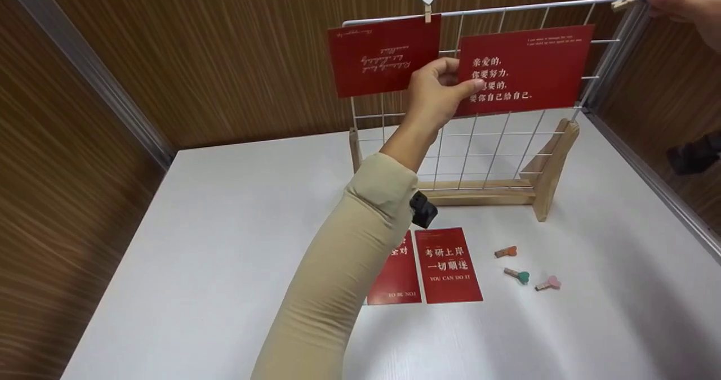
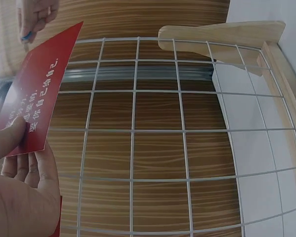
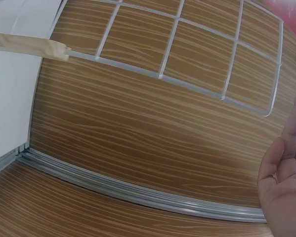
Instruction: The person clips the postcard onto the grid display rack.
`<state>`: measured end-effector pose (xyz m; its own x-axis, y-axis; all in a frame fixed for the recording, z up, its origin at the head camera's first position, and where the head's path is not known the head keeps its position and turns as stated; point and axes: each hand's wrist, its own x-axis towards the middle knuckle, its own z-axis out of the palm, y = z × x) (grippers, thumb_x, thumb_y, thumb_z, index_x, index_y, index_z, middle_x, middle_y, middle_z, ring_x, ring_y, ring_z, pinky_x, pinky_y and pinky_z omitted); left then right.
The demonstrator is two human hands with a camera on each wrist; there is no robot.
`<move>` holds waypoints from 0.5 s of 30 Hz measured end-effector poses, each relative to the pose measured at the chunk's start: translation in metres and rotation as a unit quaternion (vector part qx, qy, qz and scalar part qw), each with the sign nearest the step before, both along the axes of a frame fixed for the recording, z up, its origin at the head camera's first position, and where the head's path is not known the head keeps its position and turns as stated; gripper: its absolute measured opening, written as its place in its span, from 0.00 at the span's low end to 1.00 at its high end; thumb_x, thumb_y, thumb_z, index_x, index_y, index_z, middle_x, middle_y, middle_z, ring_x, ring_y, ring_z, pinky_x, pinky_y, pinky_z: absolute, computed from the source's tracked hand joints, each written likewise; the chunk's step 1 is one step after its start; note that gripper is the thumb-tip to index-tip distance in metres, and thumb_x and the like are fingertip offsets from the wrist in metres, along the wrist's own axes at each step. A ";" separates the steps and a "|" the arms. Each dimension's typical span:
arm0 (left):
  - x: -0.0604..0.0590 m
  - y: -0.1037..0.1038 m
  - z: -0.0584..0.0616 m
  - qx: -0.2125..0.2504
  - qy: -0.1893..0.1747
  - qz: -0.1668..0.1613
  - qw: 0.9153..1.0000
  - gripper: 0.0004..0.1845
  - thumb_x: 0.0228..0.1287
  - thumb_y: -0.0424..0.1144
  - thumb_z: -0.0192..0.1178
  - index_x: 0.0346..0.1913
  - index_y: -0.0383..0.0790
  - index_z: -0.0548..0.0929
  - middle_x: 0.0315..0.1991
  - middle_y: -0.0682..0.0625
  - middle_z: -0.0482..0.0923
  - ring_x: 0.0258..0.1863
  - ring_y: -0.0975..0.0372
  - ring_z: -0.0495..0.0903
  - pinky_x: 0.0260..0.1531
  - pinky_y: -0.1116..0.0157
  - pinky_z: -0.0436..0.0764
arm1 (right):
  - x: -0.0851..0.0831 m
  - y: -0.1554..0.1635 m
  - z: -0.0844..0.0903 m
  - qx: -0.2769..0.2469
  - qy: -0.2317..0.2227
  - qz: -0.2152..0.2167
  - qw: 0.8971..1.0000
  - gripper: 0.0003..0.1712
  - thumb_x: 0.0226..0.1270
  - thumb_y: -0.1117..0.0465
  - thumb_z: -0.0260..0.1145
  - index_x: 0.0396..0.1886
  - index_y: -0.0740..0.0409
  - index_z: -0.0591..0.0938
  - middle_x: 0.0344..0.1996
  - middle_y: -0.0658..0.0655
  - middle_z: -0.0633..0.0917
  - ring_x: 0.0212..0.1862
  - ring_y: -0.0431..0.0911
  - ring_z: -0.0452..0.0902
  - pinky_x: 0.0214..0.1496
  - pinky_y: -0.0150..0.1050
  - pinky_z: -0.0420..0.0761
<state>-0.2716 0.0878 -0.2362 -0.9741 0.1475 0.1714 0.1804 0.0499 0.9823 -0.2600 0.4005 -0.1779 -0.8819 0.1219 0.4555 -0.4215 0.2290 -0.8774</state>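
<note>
My left hand (image 1: 431, 95) pinches a red card (image 1: 541, 65) with white Chinese lettering by its left edge, thumb on the printed face. The card overlaps the upper right of the white wire grid (image 1: 501, 138) in the head view. In the left wrist view the same card (image 2: 41, 84) tilts in front of the thumb and fingers. At the upper right, my right hand (image 1: 690, 3) pinches a wooden clothespin (image 1: 631, 0) with a bit of blue, close to the grid's top right corner. A second red card (image 1: 383, 59) hangs upside down from a white heart clothespin (image 1: 428, 3).
Wooden feet (image 1: 555, 171) hold the grid upright on the white table (image 1: 197, 245). Before it lie a red card (image 1: 449, 264), another card (image 1: 397, 278) partly behind the sleeve, and orange (image 1: 506, 251), green (image 1: 517, 276) and pink (image 1: 548, 283) heart clothespins. Wood-grain walls (image 1: 248, 59) enclose the table.
</note>
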 end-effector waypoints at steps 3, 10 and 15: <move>-0.002 0.003 0.003 -0.005 0.000 0.013 1.000 0.16 0.53 0.34 0.71 0.45 0.39 0.82 0.34 0.54 0.81 0.33 0.69 0.79 0.31 0.77 0.78 | 0.000 -0.007 0.009 0.088 0.005 -0.025 0.996 0.10 0.65 0.65 0.64 0.29 0.44 0.85 0.22 0.38 0.83 0.28 0.29 0.76 0.37 0.15 0.66; -0.004 0.010 0.010 -0.028 0.016 0.029 0.999 0.16 0.54 0.36 0.70 0.46 0.41 0.82 0.34 0.56 0.80 0.32 0.71 0.78 0.30 0.78 0.76 | 0.005 -0.022 0.023 0.341 0.010 -0.117 0.933 0.11 0.72 0.55 0.57 0.32 0.30 0.72 0.27 0.32 0.67 0.31 0.28 0.59 0.42 0.27 0.54; -0.004 0.015 0.015 -0.039 0.029 0.032 0.998 0.15 0.53 0.35 0.71 0.45 0.40 0.82 0.34 0.55 0.81 0.32 0.71 0.78 0.31 0.79 0.76 | 0.003 -0.030 0.028 0.378 0.000 -0.113 0.919 0.09 0.73 0.56 0.53 0.44 0.31 0.72 0.33 0.33 0.65 0.35 0.26 0.59 0.47 0.29 0.55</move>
<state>-0.2760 0.1028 -0.2215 -0.9709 0.0996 0.2178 0.2303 0.1393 0.9631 -0.2569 0.3708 -0.1504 -0.8727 -0.0496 0.4857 -0.2883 0.8552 -0.4308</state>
